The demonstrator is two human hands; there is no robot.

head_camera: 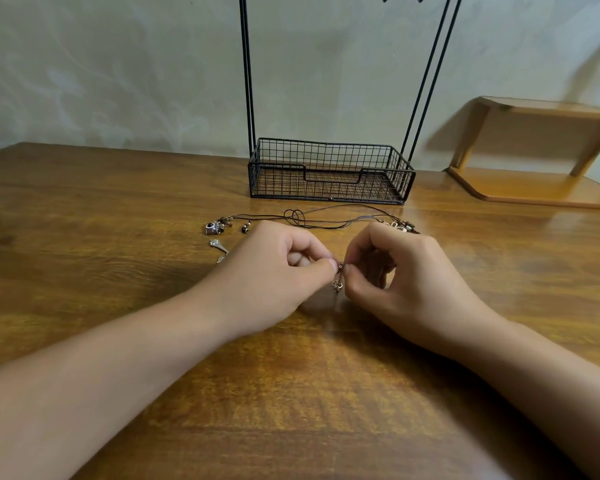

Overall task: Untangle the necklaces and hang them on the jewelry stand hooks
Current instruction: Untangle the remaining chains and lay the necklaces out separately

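Observation:
Thin dark cord necklaces lie looped and crossed on the wooden table, just in front of the black wire jewelry stand. A small camera-shaped pendant and a silver pointed pendant rest at the left end. My left hand and my right hand meet at the middle, both pinching a small metal clasp with a short chain between thumb and fingertips. The stand's hooks are cut off at the top edge.
The stand's two pairs of black uprights rise from a wire basket base by the wall. A low wooden shelf sits at the back right. Beads peek out behind my right hand.

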